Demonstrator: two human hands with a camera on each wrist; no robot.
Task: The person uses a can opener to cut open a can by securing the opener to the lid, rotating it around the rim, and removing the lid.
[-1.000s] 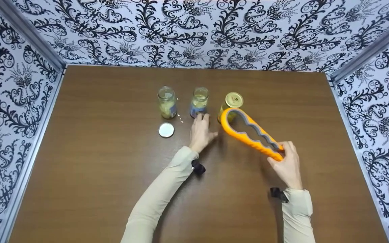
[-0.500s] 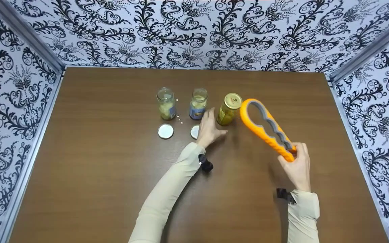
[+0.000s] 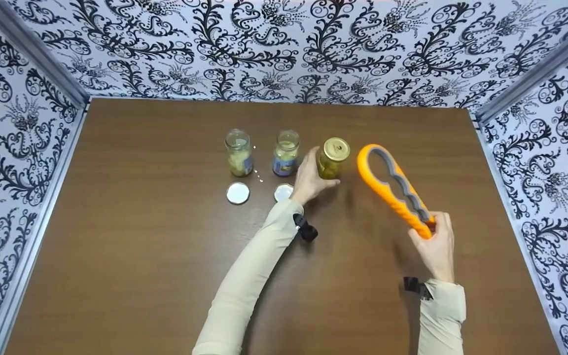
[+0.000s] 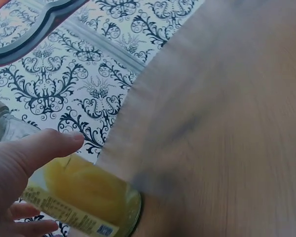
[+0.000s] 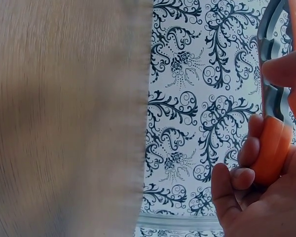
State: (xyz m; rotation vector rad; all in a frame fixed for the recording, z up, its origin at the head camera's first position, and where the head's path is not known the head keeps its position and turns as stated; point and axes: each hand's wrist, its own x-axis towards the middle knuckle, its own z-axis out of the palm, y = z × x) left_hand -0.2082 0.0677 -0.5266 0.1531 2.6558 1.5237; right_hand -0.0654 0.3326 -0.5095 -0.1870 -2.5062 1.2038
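Note:
A closed glass jar [image 3: 331, 162] with a gold lid and yellow contents stands upright on the table. My left hand [image 3: 309, 180] is at its left side, fingers behind and thumb spread in front; in the left wrist view, the thumb [image 4: 54, 145] shows before the jar [image 4: 86, 192], not visibly clasped round it. My right hand [image 3: 437, 244] grips the handle ends of an orange and grey jar opener [image 3: 392, 190], held above the table to the right of the jar. Curled fingers hold the orange handle [image 5: 272, 155] in the right wrist view.
Two open glass jars, a left one [image 3: 239, 158] and a middle one [image 3: 285, 155], stand left of the closed jar. A left lid [image 3: 238, 193] and a partly hidden lid [image 3: 282, 192] lie before them. White bits [image 3: 258, 176] are scattered between. Patterned walls [image 3: 264, 49] border the table.
My left hand has moved right, from the middle jar to the closed jar, uncovering part of a lid. My right hand has carried the jar opener right, away from the closed jar.

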